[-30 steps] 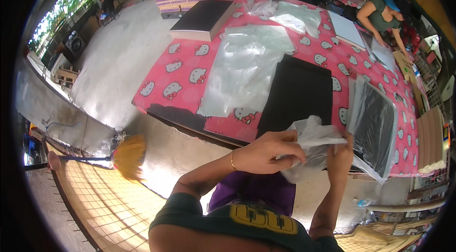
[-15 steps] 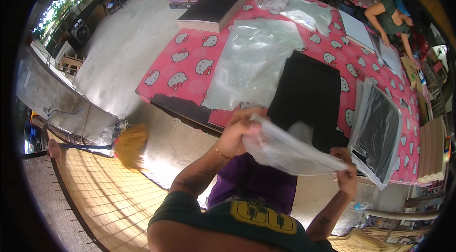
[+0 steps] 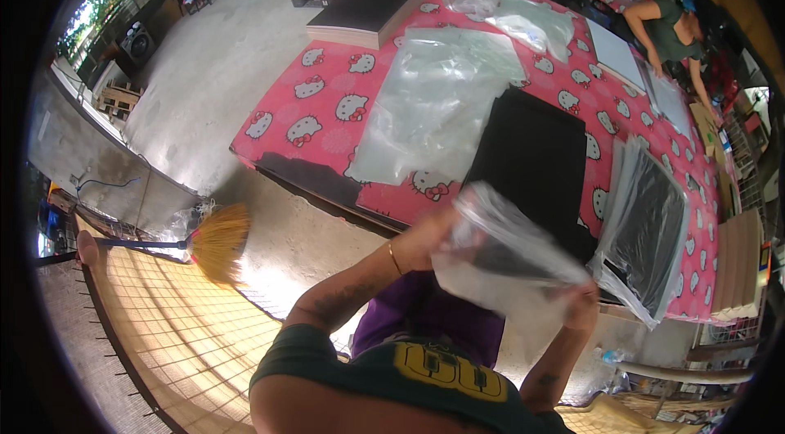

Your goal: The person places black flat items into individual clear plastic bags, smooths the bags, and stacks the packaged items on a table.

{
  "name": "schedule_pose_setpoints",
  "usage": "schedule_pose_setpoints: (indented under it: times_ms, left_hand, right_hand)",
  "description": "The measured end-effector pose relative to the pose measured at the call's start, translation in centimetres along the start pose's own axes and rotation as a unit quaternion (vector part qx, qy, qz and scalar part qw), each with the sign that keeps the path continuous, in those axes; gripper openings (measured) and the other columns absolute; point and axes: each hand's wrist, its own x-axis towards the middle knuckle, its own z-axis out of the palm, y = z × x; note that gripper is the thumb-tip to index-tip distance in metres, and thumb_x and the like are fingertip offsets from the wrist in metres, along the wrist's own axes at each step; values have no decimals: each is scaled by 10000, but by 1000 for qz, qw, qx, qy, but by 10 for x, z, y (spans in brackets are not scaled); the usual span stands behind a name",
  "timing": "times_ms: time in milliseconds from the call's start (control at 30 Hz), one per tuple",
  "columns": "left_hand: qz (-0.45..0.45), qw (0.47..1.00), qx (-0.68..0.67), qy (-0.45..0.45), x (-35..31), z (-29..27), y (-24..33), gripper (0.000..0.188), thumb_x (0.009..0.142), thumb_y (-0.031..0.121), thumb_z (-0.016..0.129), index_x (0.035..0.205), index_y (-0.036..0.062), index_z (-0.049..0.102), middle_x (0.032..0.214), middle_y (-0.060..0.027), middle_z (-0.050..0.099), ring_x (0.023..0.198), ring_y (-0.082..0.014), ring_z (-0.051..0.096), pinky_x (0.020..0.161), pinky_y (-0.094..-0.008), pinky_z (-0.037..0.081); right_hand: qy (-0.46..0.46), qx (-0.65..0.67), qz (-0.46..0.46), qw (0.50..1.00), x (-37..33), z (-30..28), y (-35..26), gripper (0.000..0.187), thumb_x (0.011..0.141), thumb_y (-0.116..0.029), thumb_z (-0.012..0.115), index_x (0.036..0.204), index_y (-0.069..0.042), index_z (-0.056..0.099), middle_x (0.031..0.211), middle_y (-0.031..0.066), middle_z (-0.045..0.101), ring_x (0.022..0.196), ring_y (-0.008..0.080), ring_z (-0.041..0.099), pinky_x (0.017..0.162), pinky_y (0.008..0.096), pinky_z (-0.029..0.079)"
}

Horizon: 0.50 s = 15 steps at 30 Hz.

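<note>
A clear plastic bag (image 3: 511, 266) is stretched between my hands, in front of my body at the table's near edge. My left hand (image 3: 441, 239) grips its left end, the fingers partly covered by the film. At the other end my right hand (image 3: 580, 303) is closed on the bag's edge, slightly blurred. Just beyond the bag lies a stack of black sheets (image 3: 531, 152). Left of it is a flat pile of clear plastic bags (image 3: 437, 107). Black sheets in clear bags (image 3: 646, 221) lie to the right, close to my right hand.
The table has a pink patterned cover (image 3: 327, 98). A thick black-topped stack (image 3: 368, 13) stands at its far left corner. A co-worker (image 3: 675, 33) leans over the far right side. A broom (image 3: 217, 246) lies at left by a wire-mesh panel (image 3: 172, 303).
My left hand has moved right and slightly down, and the right hand slightly down and left. The bag between them has changed shape, hanging wider and lower.
</note>
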Motion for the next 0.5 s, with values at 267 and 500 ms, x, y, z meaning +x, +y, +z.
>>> schedule_pose_setpoints:
  times_ms: [267, 500]
  left_hand:
    - [97, 993, -7, 61, -18, 20, 20, 287, 936, 276, 564, 963, 6, 659, 887, -100, 673, 873, -184, 637, 740, -313, 528]
    - [-84, 842, 505, -170, -34, -2, 17, 161, 855, 106, 570, 914, -30, 630, 840, -124, 657, 702, -173, 619, 629, -281, 490]
  right_hand:
    - [16, 82, 237, 968, 6, 21, -33, 245, 847, -298, 682, 880, -57, 648, 639, -19, 527, 550, 99, 502, 464, 254, 369]
    - [263, 301, 94, 912, -47, -11, -13, 596, 849, -426, 621, 1206, 42, 531, 891, 146, 644, 753, 210, 605, 786, 365, 516]
